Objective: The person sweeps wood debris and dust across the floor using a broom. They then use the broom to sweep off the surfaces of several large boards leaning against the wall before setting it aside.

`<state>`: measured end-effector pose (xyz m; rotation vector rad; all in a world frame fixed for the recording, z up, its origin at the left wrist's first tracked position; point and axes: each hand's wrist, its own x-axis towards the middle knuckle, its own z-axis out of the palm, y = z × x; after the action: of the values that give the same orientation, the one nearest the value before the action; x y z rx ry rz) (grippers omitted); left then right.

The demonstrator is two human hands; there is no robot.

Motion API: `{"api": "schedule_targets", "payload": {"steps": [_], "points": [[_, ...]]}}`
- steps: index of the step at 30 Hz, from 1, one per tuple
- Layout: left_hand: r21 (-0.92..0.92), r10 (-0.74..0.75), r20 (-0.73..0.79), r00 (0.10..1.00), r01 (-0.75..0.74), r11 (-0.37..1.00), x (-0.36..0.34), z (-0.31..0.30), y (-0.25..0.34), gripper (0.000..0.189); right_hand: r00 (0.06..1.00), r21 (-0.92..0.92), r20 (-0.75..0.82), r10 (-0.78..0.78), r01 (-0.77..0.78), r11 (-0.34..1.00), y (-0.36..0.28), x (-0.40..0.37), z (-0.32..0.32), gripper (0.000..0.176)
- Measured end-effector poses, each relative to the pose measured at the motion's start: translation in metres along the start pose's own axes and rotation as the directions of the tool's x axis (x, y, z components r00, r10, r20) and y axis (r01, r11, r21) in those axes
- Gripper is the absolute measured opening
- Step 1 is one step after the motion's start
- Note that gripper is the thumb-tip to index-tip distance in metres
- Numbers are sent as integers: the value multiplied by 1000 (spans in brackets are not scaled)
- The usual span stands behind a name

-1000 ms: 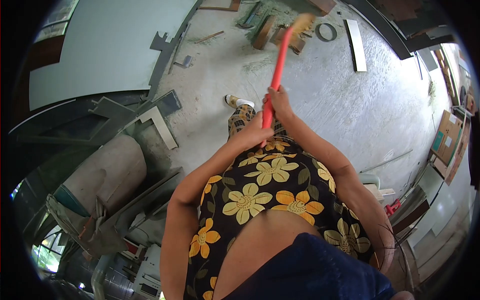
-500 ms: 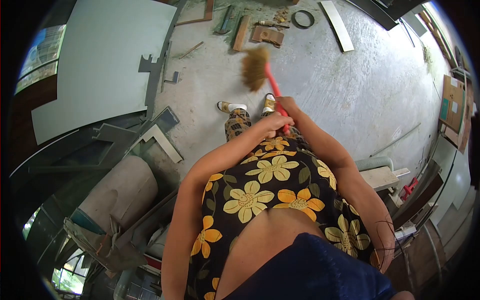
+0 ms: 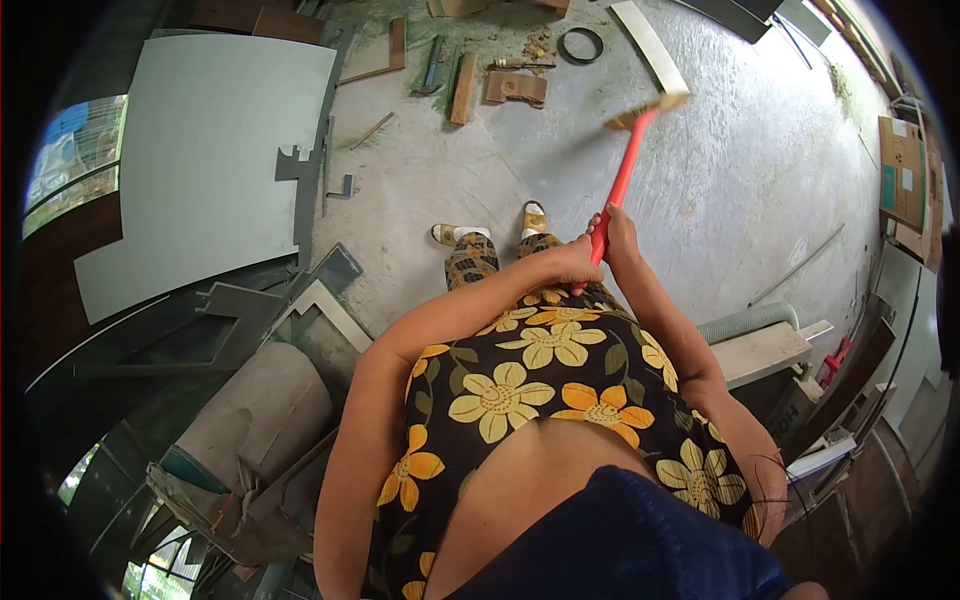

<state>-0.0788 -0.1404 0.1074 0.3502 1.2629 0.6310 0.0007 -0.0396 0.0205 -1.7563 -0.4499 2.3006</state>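
Observation:
A broom with a red handle (image 3: pixel 627 172) and a brown bristle head (image 3: pixel 648 110) reaches forward and to the right from my body. Lower on the handle, near its end, my left hand (image 3: pixel 577 259) is closed round it. My right hand (image 3: pixel 618 232) grips the handle a little higher up. The bristles are tilted over the floor, close to the lower end of a long pale strip (image 3: pixel 652 48); whether they touch the floor is hard to tell.
On the floor ahead lie a hammer (image 3: pixel 432 66), a wood block (image 3: pixel 463 88), a brown board piece (image 3: pixel 517 89), a chisel-like tool (image 3: pixel 522 64) and a black ring (image 3: pixel 581 45). Large pale panels (image 3: pixel 220 150) stand left. A cardboard box (image 3: pixel 902 170) is at the right.
The broom head has swung from the left of my feet's line out to the right. Both hands have shifted slightly right, still round the handle.

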Motion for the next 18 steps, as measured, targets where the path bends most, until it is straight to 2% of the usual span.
{"api": "schedule_targets", "payload": {"steps": [2,3,6,7,10,11,14,15,17,18], "points": [[-102,26,137,990,-12,995,10,-14,-1,23,1000,-69,-16,11,-12,998,4,10,-1,9],[-215,28,138,990,3,977,18,-21,-10,16,1000,-106,-25,17,-19,994,6,15,-2,10],[-432,-113,108,988,149,889,23,-46,-6,15,995,-181,64,77,-65,981,17,52,5,9],[-455,-165,79,983,183,871,23,-54,-2,14,978,-187,148,148,-120,975,21,66,9,10],[-503,-141,-67,988,89,860,39,-63,-5,13,959,-441,254,126,-2,898,17,85,33,10],[-483,-102,-105,989,39,875,43,-65,-8,15,950,-416,262,171,-49,908,13,86,40,9],[-280,-14,-251,968,-59,958,23,-60,1,24,926,-231,353,130,-49,972,9,79,62,9],[-230,48,-302,952,-121,966,19,-57,-4,27,908,-171,390,153,-92,981,7,77,66,5],[-105,185,-392,901,-244,964,10,-55,-13,35,925,-122,378,36,11,992,2,45,88,8],[-106,213,-431,877,-284,953,4,-56,-16,37,930,-95,367,-27,66,993,3,31,99,10]]}}
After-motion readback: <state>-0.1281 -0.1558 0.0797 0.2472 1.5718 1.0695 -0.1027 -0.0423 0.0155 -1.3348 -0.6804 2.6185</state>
